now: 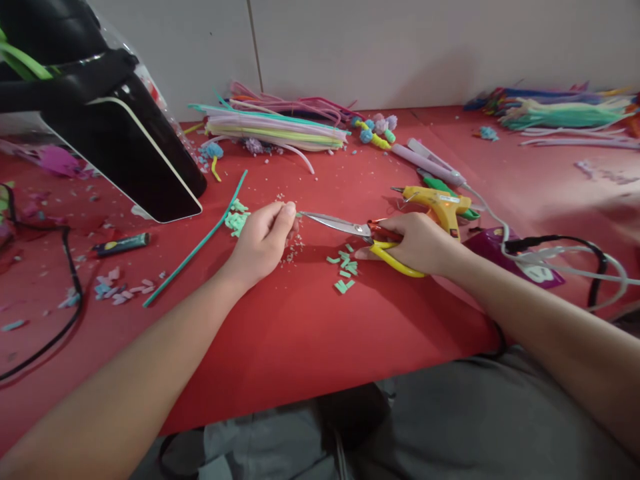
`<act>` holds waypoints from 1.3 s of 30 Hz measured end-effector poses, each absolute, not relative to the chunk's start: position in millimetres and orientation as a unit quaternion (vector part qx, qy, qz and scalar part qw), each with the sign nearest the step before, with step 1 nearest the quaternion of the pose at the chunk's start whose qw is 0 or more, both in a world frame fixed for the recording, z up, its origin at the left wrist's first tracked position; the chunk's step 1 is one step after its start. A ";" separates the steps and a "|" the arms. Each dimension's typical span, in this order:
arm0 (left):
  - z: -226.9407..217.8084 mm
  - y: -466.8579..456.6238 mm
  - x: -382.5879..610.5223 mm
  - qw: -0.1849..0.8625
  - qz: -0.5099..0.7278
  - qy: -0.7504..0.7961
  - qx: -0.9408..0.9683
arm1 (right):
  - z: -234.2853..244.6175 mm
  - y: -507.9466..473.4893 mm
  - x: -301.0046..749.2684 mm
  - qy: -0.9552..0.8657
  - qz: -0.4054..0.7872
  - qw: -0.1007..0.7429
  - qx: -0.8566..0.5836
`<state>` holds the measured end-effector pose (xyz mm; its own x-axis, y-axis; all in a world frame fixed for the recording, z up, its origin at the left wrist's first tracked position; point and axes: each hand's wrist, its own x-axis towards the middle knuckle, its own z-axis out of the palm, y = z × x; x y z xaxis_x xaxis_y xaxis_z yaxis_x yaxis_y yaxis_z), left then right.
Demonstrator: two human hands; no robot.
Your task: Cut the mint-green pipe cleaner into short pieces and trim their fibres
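My right hand (419, 243) grips a pair of scissors (336, 224) with red and yellow handles, its blades pointing left and nearly closed. The blade tips meet the fingertips of my left hand (270, 233), which is closed in a pinch. Between those fingers a tiny greenish bit (299, 215) shows, mostly hidden; it looks like a short piece of pipe cleaner. Under the scissors lie short mint-green cut pieces (345, 265). A heap of mint-green pieces (237, 219) sits just behind my left hand. A long teal pipe cleaner (196, 247) lies left of it.
Bundled pipe cleaners (275, 130) lie along the wall, with another bundle (570, 113) at far right. A yellow glue gun (437, 202), a lilac tool (427, 163) and a purple box (525, 257) with cables stand right. A black device (125, 150) leans at left near a small tube (121, 245).
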<state>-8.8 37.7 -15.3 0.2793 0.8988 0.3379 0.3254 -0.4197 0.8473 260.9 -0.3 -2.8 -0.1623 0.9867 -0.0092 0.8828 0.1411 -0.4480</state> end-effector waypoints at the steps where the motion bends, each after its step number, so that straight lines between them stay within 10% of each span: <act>1: -15.3 37.6 -8.9 0.335 0.428 0.420 0.727 | -3.1 -0.3 260.8 -0.739 0.175 0.144 -0.634; 39: -14.4 37.6 -7.7 0.325 0.433 0.416 0.731 | -2.4 -2.0 264.8 -0.742 0.187 0.151 -0.626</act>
<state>-7.7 37.6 -14.4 0.2803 0.8890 0.3620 0.3263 -0.4429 0.8351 264.8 -2.0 -2.4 -0.1718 0.9851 -0.0107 0.8723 0.1471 -0.4664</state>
